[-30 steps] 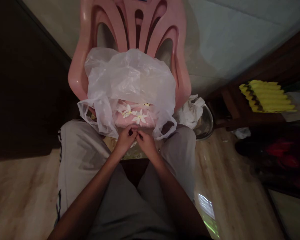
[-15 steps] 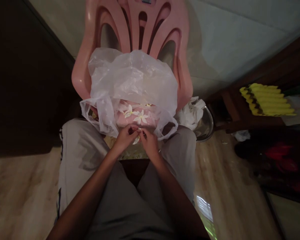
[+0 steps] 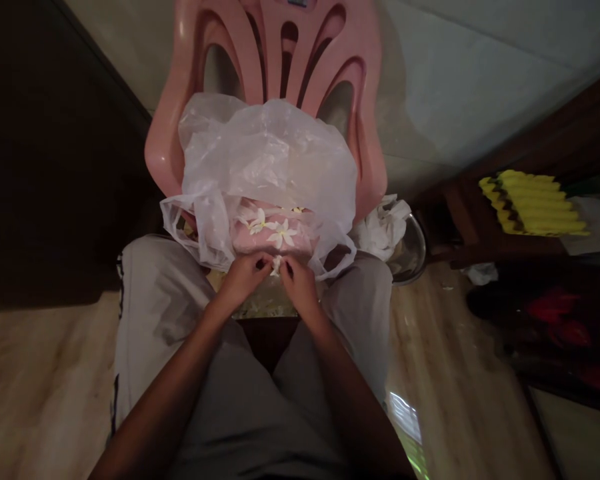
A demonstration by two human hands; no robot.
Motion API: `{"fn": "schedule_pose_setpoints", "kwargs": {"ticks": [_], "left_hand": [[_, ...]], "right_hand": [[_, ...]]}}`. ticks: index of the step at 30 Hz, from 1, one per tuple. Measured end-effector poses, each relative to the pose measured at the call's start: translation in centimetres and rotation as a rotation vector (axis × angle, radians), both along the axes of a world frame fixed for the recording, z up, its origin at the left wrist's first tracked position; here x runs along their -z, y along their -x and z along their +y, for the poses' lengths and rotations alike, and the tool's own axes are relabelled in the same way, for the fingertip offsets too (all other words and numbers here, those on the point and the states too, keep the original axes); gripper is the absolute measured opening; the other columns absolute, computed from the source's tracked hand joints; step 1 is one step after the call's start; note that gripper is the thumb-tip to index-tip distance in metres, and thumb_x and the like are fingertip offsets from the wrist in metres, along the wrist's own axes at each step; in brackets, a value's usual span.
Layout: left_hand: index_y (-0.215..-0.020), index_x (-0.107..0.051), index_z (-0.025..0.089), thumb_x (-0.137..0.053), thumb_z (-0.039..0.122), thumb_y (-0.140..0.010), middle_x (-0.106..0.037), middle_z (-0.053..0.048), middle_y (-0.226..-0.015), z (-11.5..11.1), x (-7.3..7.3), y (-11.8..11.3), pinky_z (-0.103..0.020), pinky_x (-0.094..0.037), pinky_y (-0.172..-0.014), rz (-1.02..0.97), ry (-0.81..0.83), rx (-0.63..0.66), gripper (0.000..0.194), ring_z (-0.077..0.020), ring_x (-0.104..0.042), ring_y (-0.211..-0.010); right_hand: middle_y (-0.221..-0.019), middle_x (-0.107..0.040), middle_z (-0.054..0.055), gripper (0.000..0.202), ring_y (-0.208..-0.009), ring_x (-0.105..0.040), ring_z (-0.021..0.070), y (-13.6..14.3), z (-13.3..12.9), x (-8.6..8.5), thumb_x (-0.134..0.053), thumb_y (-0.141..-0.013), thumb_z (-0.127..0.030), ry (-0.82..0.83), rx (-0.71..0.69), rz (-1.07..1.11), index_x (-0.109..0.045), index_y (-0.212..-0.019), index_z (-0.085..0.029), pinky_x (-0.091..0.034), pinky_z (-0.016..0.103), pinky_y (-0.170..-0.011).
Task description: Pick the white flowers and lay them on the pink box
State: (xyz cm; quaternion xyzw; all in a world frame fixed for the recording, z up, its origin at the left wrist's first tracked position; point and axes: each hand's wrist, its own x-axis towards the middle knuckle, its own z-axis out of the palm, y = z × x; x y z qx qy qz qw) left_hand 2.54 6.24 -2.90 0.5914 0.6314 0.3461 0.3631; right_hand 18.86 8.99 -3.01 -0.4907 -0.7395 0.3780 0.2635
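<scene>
A small white flower is pinched between my two hands, just in front of the chair's seat edge. My left hand has its fingertips closed on the flower's left side. On the other side, my right hand grips it with thumb and finger. Beyond my fingers, two white flowers with yellowish centres, one nearer and one to its left, lie on the pink seat. A translucent plastic bag spreads over the seat behind them.
The pink plastic chair faces me against the wall. At its right, a metal bowl stands with crumpled white plastic. A yellow ridged tray rests on a wooden ledge farther right. Pale scraps lie below my hands.
My left hand has moved slightly down and left, and the fingertips are a little farther apart. The flower between them now shows as a bunched white shape.
</scene>
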Motion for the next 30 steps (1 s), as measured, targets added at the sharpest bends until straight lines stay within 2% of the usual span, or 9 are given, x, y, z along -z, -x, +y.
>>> {"fn": "schedule_pose_setpoints", "kwargs": {"ticks": [7,10,12,15,19,21,23,26,30], "left_hand": [[-0.092,-0.069,0.018,-0.053,0.036,-0.087,-0.067,0.001,-0.070,0.2,0.4,1.0,-0.024,-0.043,-0.065,-0.057,0.011,-0.347,0.025,-0.0158,-0.061,-0.067],[-0.092,-0.068,0.018,-0.053,0.038,-0.086,-0.067,0.001,-0.072,0.3,0.6,1.8,-0.024,-0.043,-0.065,-0.095,-0.019,-0.486,0.026,-0.0154,-0.061,-0.068],[-0.093,-0.067,0.018,-0.054,0.038,-0.085,-0.068,0.000,-0.077,0.3,0.7,2.2,-0.024,-0.044,-0.066,-0.108,-0.037,-0.564,0.025,-0.0154,-0.061,-0.070],[-0.090,-0.066,0.019,-0.054,0.035,-0.084,-0.067,0.001,-0.077,0.3,0.5,2.3,-0.024,-0.043,-0.066,-0.067,-0.021,-0.538,0.022,-0.0152,-0.060,-0.070],[-0.083,-0.063,0.020,-0.051,0.034,-0.086,-0.060,0.003,-0.067,0.1,0.0,1.0,-0.024,-0.039,-0.061,0.038,0.041,-0.383,0.019,-0.0152,-0.056,-0.064],[-0.084,-0.062,0.020,-0.049,0.033,-0.087,-0.059,0.003,-0.066,0.0,-0.2,0.3,-0.025,-0.038,-0.059,0.072,0.071,-0.318,0.019,-0.0156,-0.056,-0.063],[-0.088,-0.063,0.021,-0.049,0.033,-0.088,-0.062,0.002,-0.069,-0.1,-0.2,-0.3,-0.025,-0.038,-0.061,0.090,0.081,-0.266,0.018,-0.0161,-0.057,-0.065],[-0.092,-0.064,0.021,-0.049,0.033,-0.088,-0.066,0.001,-0.075,-0.1,0.1,-0.6,-0.025,-0.040,-0.064,0.087,0.065,-0.219,0.019,-0.0166,-0.059,-0.069],[-0.090,-0.064,0.021,-0.049,0.033,-0.089,-0.068,0.000,-0.078,0.0,0.5,-0.6,-0.026,-0.041,-0.066,0.060,0.040,-0.217,0.020,-0.0166,-0.061,-0.070]], "right_hand": [[-0.056,-0.051,-0.006,0.023,-0.055,-0.051,0.0146,-1.4,1.1,-0.1,-0.038,-0.095,-0.036,0.023,0.516,0.159,-0.049,-0.079,-0.023,-0.039,0.026,-0.060],[-0.058,-0.047,-0.007,0.021,-0.053,-0.047,0.0133,-2.4,1.6,-0.5,-0.036,-0.095,-0.036,-0.036,0.655,0.232,-0.045,-0.081,-0.024,-0.038,0.025,-0.057],[-0.059,-0.044,-0.007,0.022,-0.052,-0.045,0.0125,-2.9,1.9,-0.7,-0.035,-0.096,-0.036,-0.043,0.694,0.246,-0.043,-0.080,-0.024,-0.037,0.024,-0.056],[-0.062,-0.046,-0.005,0.025,-0.058,-0.046,0.0130,-3.1,2.0,-0.7,-0.037,-0.094,-0.038,-0.055,0.591,0.159,-0.046,-0.077,-0.022,-0.037,0.024,-0.058],[-0.064,-0.053,-0.003,0.031,-0.064,-0.050,0.0141,-1.8,1.3,-0.3,-0.045,-0.092,-0.041,-0.035,0.268,-0.068,-0.054,-0.070,-0.021,-0.036,0.025,-0.062],[-0.066,-0.057,-0.003,0.030,-0.064,-0.054,0.0153,-1.0,1.1,0.0,-0.047,-0.092,-0.044,-0.018,0.173,-0.138,-0.060,-0.078,-0.021,-0.037,0.025,-0.063],[-0.072,-0.063,-0.001,0.029,-0.067,-0.058,0.0175,-0.2,1.6,0.3,-0.047,-0.092,-0.044,-0.014,0.166,-0.171,-0.065,-0.099,-0.022,-0.039,0.027,-0.064],[-0.084,-0.070,0.004,0.042,-0.077,-0.064,0.0216,0.6,3.5,0.6,-0.046,-0.093,-0.041,0.009,0.195,-0.203,-0.055,-0.129,-0.021,-0.044,0.029,-0.070],[-0.097,-0.072,0.007,0.039,-0.090,-0.065,0.0237,1.3,6.6,0.7,-0.047,-0.092,-0.032,0.010,0.104,-0.266,-0.057,-0.128,-0.020,-0.046,0.031,-0.078]]}}
